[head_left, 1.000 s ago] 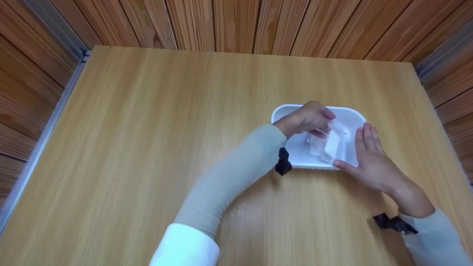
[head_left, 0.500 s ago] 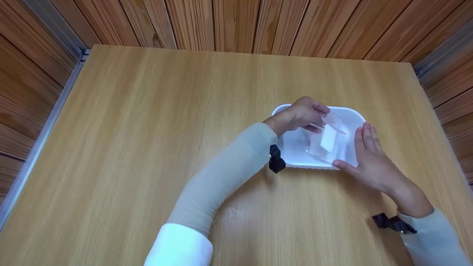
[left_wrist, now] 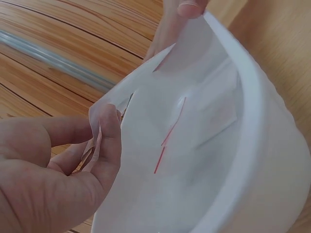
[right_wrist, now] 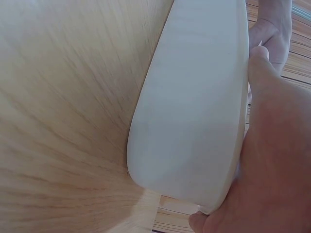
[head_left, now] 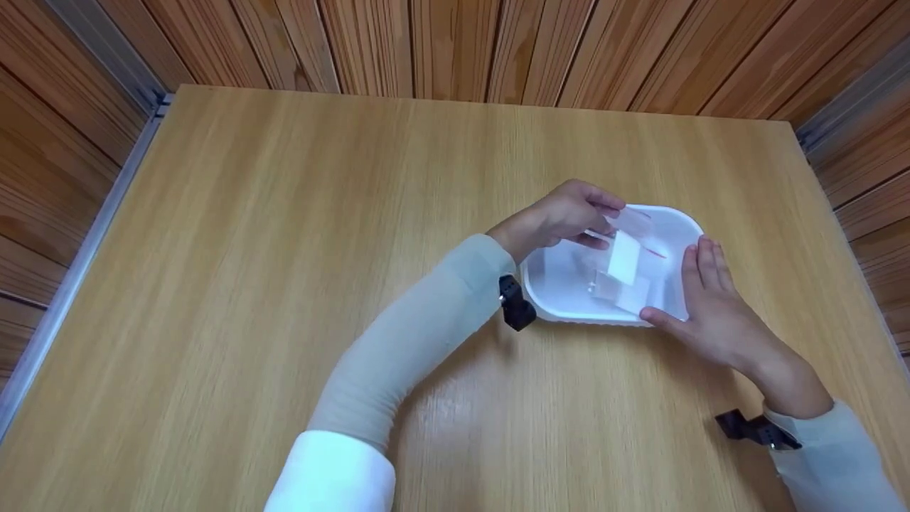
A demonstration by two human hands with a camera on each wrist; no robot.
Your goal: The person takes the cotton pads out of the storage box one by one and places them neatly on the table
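My left hand [head_left: 569, 213] is over the left back part of a white plastic tub [head_left: 561, 288]. It pinches a thin, clear plastic bag [head_left: 633, 222] between thumb and fingers. A white rectangular piece [head_left: 624, 257] shows just below those fingers, tilted inside the tub. More translucent packets [head_left: 622, 291] lie on the tub's bottom, and thin red lines [left_wrist: 170, 135] run across the clear plastic in the left wrist view. My right hand [head_left: 725, 320] rests against the tub's right end with straight fingers along the rim, its thumb at the front rim.
The tub stands on a wood-grain table [head_left: 320, 249], right of its middle. Wood-plank walls [head_left: 455, 50] rise behind and at both sides, with a metal rail [head_left: 92, 249] along the left edge. A black wrist camera [head_left: 517, 304] hangs beside the tub's left front corner.
My left hand has moved left and slightly back, drawing the bag along. The white piece has shifted left and tilted up, uncovering a packet below. The right hand has stayed in place.
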